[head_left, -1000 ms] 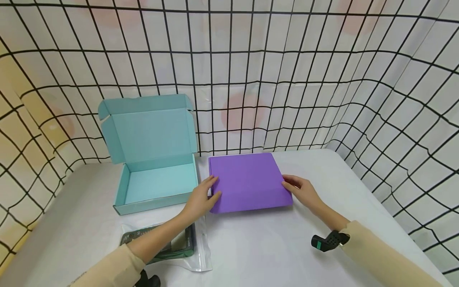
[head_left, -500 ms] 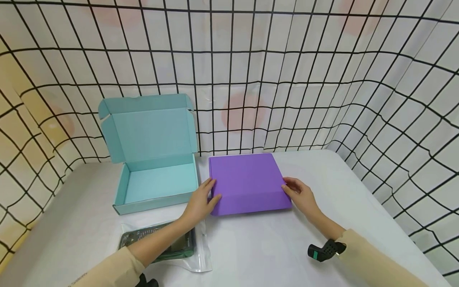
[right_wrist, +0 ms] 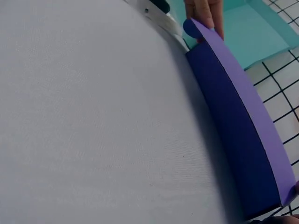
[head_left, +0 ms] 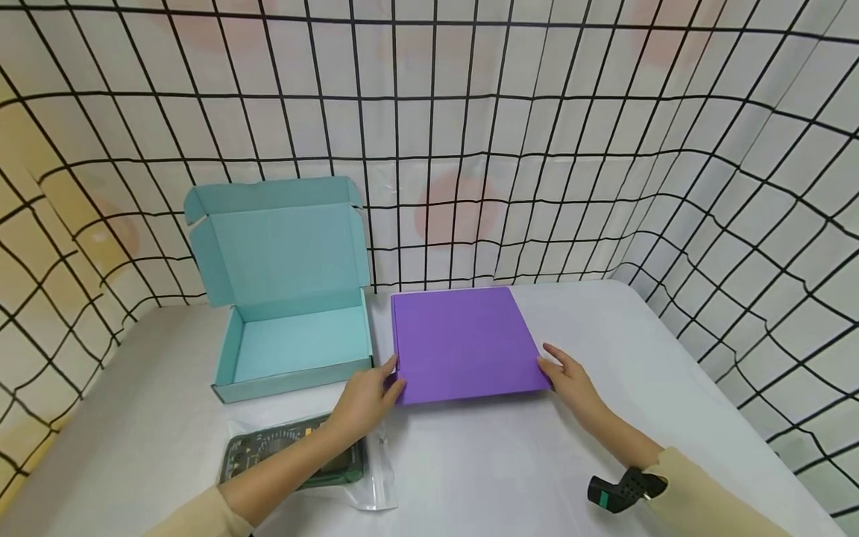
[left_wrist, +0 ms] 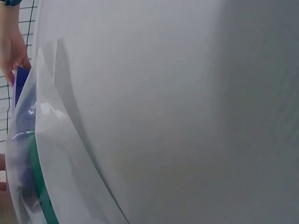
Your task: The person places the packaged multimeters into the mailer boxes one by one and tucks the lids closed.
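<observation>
A purple cardboard mailer box (head_left: pixel 463 343) lies on the white table with its lid down over the top. My left hand (head_left: pixel 365 399) pinches the lid at the front left corner, thumb in front and fingers along the side. At the front right corner my right hand (head_left: pixel 570 380) holds the box edge, its index finger standing up off the cardboard. From the right wrist view, the lid's front flap (right_wrist: pixel 254 109) sticks out over the dark front wall (right_wrist: pixel 233 135), and a rounded tab (right_wrist: pixel 191 29) shows beside the left fingers (right_wrist: pixel 204 13).
An open teal mailer box (head_left: pixel 302 343) stands to the left, lid raised against the black grid netting (head_left: pixel 432 156). Under my left forearm lies a clear zip bag (head_left: pixel 381 477) with a dark green circuit board (head_left: pixel 268 445) inside.
Both hands have slid toward me along the purple box's sides to its front corners. The right index finger has lifted off the edge. The teal box and bag have stayed put.
</observation>
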